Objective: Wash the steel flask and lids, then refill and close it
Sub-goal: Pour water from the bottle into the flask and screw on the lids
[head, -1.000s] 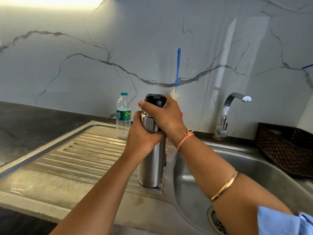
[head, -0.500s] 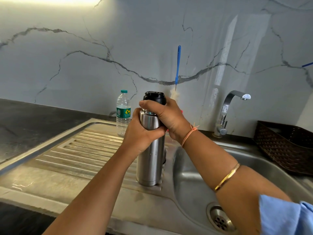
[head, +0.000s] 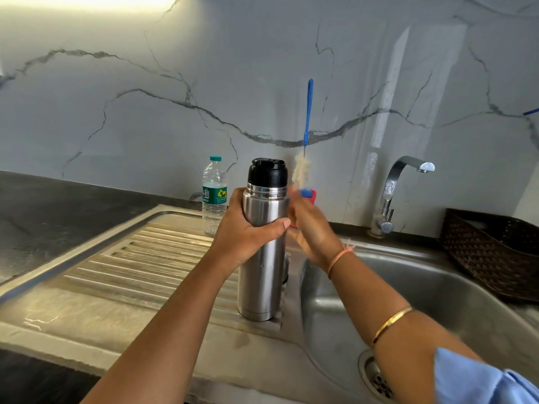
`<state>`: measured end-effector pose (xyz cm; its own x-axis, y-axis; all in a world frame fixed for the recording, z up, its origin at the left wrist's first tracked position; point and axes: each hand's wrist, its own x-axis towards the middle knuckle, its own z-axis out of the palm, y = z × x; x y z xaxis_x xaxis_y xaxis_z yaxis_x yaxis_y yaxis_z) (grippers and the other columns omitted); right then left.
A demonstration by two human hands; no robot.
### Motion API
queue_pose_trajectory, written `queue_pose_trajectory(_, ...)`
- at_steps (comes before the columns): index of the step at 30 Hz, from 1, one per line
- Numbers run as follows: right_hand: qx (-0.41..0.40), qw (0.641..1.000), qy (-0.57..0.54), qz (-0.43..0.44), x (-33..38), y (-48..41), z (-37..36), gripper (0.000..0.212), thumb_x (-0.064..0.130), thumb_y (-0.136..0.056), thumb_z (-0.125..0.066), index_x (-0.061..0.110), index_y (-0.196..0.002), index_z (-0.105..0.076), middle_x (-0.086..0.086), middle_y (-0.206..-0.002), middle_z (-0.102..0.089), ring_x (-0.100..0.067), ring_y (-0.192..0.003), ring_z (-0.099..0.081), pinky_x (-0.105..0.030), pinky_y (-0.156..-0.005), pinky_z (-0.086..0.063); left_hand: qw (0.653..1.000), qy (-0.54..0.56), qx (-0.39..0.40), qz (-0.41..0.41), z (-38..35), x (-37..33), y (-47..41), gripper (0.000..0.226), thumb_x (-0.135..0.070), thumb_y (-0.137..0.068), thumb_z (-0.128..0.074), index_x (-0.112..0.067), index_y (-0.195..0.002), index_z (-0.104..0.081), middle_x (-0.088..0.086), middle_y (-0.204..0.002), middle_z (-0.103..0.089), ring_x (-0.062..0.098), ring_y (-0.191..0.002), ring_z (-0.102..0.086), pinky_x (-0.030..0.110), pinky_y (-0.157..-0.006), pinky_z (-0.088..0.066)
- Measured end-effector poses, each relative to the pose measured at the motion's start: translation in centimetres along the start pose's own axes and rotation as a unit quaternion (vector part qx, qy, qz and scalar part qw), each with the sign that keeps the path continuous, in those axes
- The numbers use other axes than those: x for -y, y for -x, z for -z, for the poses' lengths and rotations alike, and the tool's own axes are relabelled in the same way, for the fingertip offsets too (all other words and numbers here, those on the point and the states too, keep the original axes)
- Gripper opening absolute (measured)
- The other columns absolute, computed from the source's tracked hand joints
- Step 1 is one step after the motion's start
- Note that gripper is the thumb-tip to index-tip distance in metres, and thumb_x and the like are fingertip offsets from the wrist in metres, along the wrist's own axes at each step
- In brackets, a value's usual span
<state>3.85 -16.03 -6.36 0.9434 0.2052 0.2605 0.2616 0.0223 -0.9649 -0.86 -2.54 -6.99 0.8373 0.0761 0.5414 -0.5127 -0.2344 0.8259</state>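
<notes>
Standing upright on the ribbed steel drainboard (head: 140,258) is the steel flask (head: 262,275), right at the board's edge by the sink basin (head: 431,290). A black lid (head: 267,172) sits on its neck. The left hand (head: 248,234) is clamped round the upper body of the flask just below the shoulder, its thumb tip showing on the front. The right hand (head: 313,234) is just beside the flask on the far side from the left hand. It is blurred, its fingers look loosely straight, and it holds nothing that shows. That wrist carries an orange thread (head: 339,255), with a gold bangle (head: 392,323) and a light blue sleeve (head: 472,380) lower down the arm.

Just beyond the left hand stands a clear water bottle (head: 214,193) with a green cap and label. Above and behind the right hand a blue-handled bottle brush (head: 306,118) leans upright against the wall, with a small red and blue item (head: 309,195) at its foot, partly hidden by the fingers. Farther out past the right hand a chrome tap (head: 390,193) curves over the basin, and a dark woven basket (head: 495,252) sits beyond it. The drain (head: 379,380) lies below the right forearm.

The drainboard is stained and wet in places. Outward of the left hand runs a dark stone desk (head: 58,205). The wall (head: 145,83) is pale grey-veined marble, lit from above at the top left.
</notes>
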Motion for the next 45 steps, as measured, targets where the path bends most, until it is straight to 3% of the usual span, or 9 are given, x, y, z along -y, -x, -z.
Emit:
queue_pose_trajectory(2, -0.01, 0.993, 0.114, -0.003, -2.6, 0.3, 0.4, 0.029, 0.038, -0.094, -0.053, 0.016, -0.111, -0.061, -0.001, -0.105, -0.068, -0.017, -0.101, -0.063, -0.032, -0.089, -0.052, 1.0, 0.002, -0.001, -0.003, 0.0, -0.1, 0.0, 0.073, -0.047, -0.049, -0.077, -0.026, -0.113, -0.048, -0.01, -0.091, -0.064, -0.004, -0.077, -0.063, 0.012, -0.064, -0.049)
queue_pose_trajectory(5, 0.068, 0.983, 0.163, -0.041, -4.8, 0.9, 0.6, 0.026, 0.017, -0.092, -0.059, 0.009, -0.116, -0.058, 0.001, -0.096, -0.068, -0.006, -0.081, -0.065, -0.018, -0.068, -0.052, 1.0, -0.003, -0.001, 0.002, 0.0, -0.1, 0.1, 0.067, -0.04, -0.055, -0.076, -0.025, -0.114, -0.048, -0.01, -0.092, -0.063, -0.001, -0.079, -0.063, 0.014, -0.066, -0.049)
queue_pose_trajectory(9, 0.099, 0.959, 0.259, -0.05, -6.7, 0.5, 1.0, 0.032, 0.027, -0.085, -0.066, 0.016, -0.114, -0.059, 0.0, -0.106, -0.066, -0.015, -0.096, -0.061, -0.036, -0.088, -0.052, 1.0, -0.005, 0.002, 0.008, -0.1, -0.2, 0.3, 0.067, -0.042, -0.055, -0.074, -0.025, -0.114, -0.047, -0.008, -0.094, -0.061, 0.004, -0.084, -0.062, 0.02, -0.069, -0.048)
queue_pose_trajectory(12, 0.055, 0.956, 0.287, -0.03, -7.0, 0.4, 1.4, 0.019, 0.026, -0.081, -0.07, 0.02, -0.097, -0.06, 0.003, -0.095, -0.065, -0.015, -0.09, -0.06, -0.034, -0.083, -0.052, 1.0, 0.002, 0.006, 0.008, -0.1, -0.2, 0.3, 0.068, -0.042, -0.056, -0.074, -0.024, -0.115, -0.047, -0.006, -0.096, -0.062, 0.006, -0.085, -0.063, 0.02, -0.068, -0.047)
queue_pose_trajectory(18, -0.162, 0.978, 0.111, 0.076, -1.6, 0.9, 2.4, 0.029, 0.029, -0.087, -0.066, 0.017, -0.112, -0.061, -0.009, -0.112, -0.063, -0.025, -0.102, -0.062, -0.034, -0.085, -0.056, 1.0, 0.019, 0.007, 0.015, 0.0, -0.1, 0.4, 0.059, -0.029, -0.066, -0.085, -0.026, -0.112, -0.048, -0.008, -0.093, -0.063, 0.001, -0.081, -0.063, 0.012, -0.064, -0.045)
queue_pose_trajectory(24, -0.145, 0.968, -0.053, 0.2, 8.4, 1.6, 0.5, 0.009, 0.021, -0.093, -0.058, 0.018, -0.098, -0.064, -0.001, -0.098, -0.063, -0.013, -0.089, -0.06, -0.027, -0.074, -0.054, 0.999, 0.028, 0.007, 0.026, -0.1, 0.2, 0.5, 0.065, -0.044, -0.056, -0.078, -0.03, -0.112, -0.048, -0.009, -0.095, -0.065, 0.004, -0.084, -0.065, 0.022, -0.072, -0.05)
queue_pose_trajectory(32, -0.007, 0.969, 0.141, 0.203, 9.7, 2.3, -2.6, 0.029, 0.019, -0.085, -0.068, 0.013, -0.113, -0.064, 0.0, -0.104, -0.066, -0.01, -0.092, -0.064, -0.018, -0.074, -0.053, 0.999, 0.043, 0.011, 0.025, 0.0, 0.2, 0.5, 0.066, -0.048, -0.049, -0.08, -0.037, -0.106, -0.048, -0.01, -0.092, -0.067, 0.0, -0.081, -0.066, 0.022, -0.072, -0.052)
queue_pose_trajectory(38, -0.025, 0.975, 0.106, 0.194, 7.8, 2.8, -2.5, 0.039, 0.016, -0.084, -0.069, 0.012, -0.121, -0.059, -0.006, -0.114, -0.061, -0.017, -0.1, -0.062, -0.022, -0.08, -0.055, 0.999, 0.029, 0.007, 0.019, -0.1, 0.0, 0.6, 0.058, -0.03, -0.067, -0.083, -0.035, -0.111, -0.046, -0.012, -0.092, -0.065, -0.006, -0.077, -0.063, 0.013, -0.064, -0.046)
queue_pose_trajectory(45, -0.027, 0.967, 0.174, 0.186, 7.6, 3.7, -2.8, 0.069, 0.015, -0.077, -0.077, 0.021, -0.135, -0.04, -0.005, -0.116, -0.054, -0.018, -0.101, -0.06, -0.03, -0.085, -0.056, 0.999, 0.037, 0.003, 0.009, -0.3, 0.2, 0.4, 0.066, -0.045, -0.058, -0.082, -0.041, -0.113, -0.046, -0.014, -0.097, -0.066, -0.006, -0.084, -0.064, 0.02, -0.072, -0.051)
